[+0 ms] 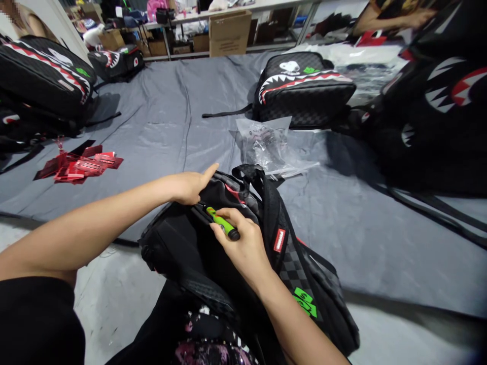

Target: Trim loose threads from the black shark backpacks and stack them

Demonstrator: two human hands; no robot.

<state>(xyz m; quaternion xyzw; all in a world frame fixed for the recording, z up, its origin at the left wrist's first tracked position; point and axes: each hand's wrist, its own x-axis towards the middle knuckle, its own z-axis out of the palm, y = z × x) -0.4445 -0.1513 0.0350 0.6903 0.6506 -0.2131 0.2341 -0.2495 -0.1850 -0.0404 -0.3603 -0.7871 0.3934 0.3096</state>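
A black checked backpack [297,268] leans on the near edge of the cloth-covered table, its top turned towards my hands. My left hand [190,187] pinches the bag's upper edge, with one digit stretched out. In my right hand [243,238] is a bright green pen-shaped tool [222,223] with a black end. Its thin dark tip points at the bag's edge close to my left fingers; the tip's exact shape is too small to tell. A red label sits on the strap, and green banknote prints show lower on the bag.
A clear plastic bag [266,147] lies just beyond the backpack. Red tags [83,165] are piled at left. More shark-mouth backpacks stand on the grey cloth [160,116]: one far [304,91], others left [45,81] and a large one right [429,111]. Other people are at the far corners.
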